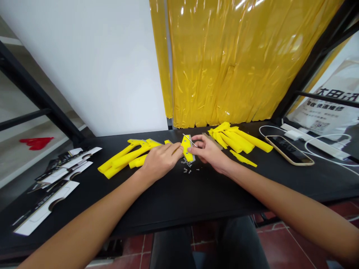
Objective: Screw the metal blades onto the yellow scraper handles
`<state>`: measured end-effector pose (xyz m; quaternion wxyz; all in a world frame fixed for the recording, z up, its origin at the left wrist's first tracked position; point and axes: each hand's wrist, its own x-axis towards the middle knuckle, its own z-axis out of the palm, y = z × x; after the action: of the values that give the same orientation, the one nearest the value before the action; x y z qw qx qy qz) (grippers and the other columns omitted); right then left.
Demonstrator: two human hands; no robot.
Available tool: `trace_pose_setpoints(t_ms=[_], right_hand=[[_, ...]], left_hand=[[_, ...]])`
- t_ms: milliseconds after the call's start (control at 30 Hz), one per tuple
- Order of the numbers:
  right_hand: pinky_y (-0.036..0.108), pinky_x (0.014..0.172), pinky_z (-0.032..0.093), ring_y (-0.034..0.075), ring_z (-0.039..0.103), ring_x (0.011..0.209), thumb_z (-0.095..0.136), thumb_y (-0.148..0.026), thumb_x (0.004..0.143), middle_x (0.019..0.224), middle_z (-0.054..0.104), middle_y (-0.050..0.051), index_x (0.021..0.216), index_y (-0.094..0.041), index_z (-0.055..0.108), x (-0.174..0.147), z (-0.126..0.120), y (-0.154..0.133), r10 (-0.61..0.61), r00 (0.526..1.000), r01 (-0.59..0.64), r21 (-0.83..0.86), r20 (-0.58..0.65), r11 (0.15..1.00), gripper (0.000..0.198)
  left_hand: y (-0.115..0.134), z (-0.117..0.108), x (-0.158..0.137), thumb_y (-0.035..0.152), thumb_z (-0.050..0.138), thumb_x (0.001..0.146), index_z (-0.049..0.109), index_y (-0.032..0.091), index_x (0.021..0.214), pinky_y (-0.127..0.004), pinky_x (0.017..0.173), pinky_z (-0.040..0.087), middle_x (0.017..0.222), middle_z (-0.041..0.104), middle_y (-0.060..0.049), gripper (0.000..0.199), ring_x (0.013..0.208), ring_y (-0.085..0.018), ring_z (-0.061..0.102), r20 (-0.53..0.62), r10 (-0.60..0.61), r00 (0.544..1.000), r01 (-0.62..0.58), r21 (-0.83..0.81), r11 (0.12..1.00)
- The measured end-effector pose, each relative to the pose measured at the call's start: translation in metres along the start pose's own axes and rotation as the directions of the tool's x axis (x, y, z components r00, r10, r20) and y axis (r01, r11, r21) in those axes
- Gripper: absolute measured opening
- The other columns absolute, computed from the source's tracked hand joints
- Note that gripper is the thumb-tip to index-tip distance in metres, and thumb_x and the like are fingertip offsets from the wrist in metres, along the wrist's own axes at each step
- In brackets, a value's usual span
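Note:
My left hand (164,158) is closed round the handle of a yellow scraper, whose head (186,145) with two screws and a grey blade edge faces up over the black table. Between the fingers of my right hand (209,151) is a thin metal rod like a hex key (188,138), slanting across the scraper head. My right fingers also touch the blade side. Small loose screws and nuts (185,170) lie just below. Several yellow scrapers (123,158) with grey blades are piled left of my left hand. Right of my right hand lies a heap of yellow handles (238,141).
A flat yellow piece (243,158) lies before the heap. At the right are a phone (290,150), white cables and a white power strip (316,141). Black-and-white card sleeves (53,203) lie at the left. A yellow plastic curtain (224,67) hangs behind the table (174,203).

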<state>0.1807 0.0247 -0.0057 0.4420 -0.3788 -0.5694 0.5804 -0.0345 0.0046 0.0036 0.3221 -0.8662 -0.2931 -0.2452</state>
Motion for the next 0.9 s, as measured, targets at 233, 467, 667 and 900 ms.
trace_pose_setpoints(t_ms=[233, 467, 667, 900], right_hand=[[0.024, 0.040, 0.011, 0.005, 0.018, 0.043, 0.080, -0.044, 0.074, 0.058, 0.037, -0.012, 0.095, -0.022, 0.056, 0.000, -0.002, -0.005, 0.097, 0.985, -0.112, 0.101, 0.142, 0.989, 0.039], [0.024, 0.052, 0.032, 0.009, 0.043, 0.056, 0.074, -0.046, 0.083, 0.064, 0.055, -0.004, 0.083, -0.018, 0.070, 0.003, -0.035, -0.020, -0.167, 0.900, 0.339, -0.409, 0.402, 0.847, 0.028], [0.024, 0.064, 0.043, 0.013, 0.060, 0.069, 0.076, -0.034, 0.082, 0.077, 0.069, 0.000, 0.091, -0.019, 0.077, 0.008, -0.054, -0.020, -0.035, 0.721, 0.565, -0.557, 0.692, 0.609, 0.017], [0.025, 0.068, 0.046, 0.014, 0.065, 0.074, 0.071, -0.031, 0.088, 0.083, 0.072, 0.002, 0.090, -0.020, 0.077, 0.011, -0.048, -0.010, 0.006, 0.702, 0.576, -0.571, 0.713, 0.585, 0.013]], left_hand=[[0.002, -0.003, 0.001, 0.006, 0.050, 0.094, 0.066, 0.025, 0.120, -0.029, 0.063, 0.054, 0.135, 0.067, -0.009, 0.036, 0.075, -0.016, 0.071, -0.016, 0.109, 0.994, -0.106, 0.115, 0.988], [-0.011, -0.005, -0.001, 0.011, 0.057, 0.093, 0.069, 0.024, 0.116, -0.029, 0.069, 0.057, 0.123, 0.073, -0.005, 0.029, 0.085, -0.018, 0.074, -0.091, -0.155, 0.984, 0.147, -0.085, 0.985], [-0.020, -0.003, 0.004, 0.036, 0.069, 0.089, 0.070, 0.019, 0.099, -0.029, 0.067, 0.059, 0.095, 0.077, -0.005, 0.020, 0.076, -0.019, 0.074, 0.056, -0.647, 0.760, 0.546, -0.596, 0.589], [-0.023, 0.003, 0.009, 0.034, 0.078, 0.078, 0.066, 0.017, 0.090, -0.024, 0.046, 0.056, 0.101, 0.074, -0.008, 0.025, 0.062, -0.018, 0.072, 0.349, -0.733, 0.584, 0.542, -0.839, 0.033]])
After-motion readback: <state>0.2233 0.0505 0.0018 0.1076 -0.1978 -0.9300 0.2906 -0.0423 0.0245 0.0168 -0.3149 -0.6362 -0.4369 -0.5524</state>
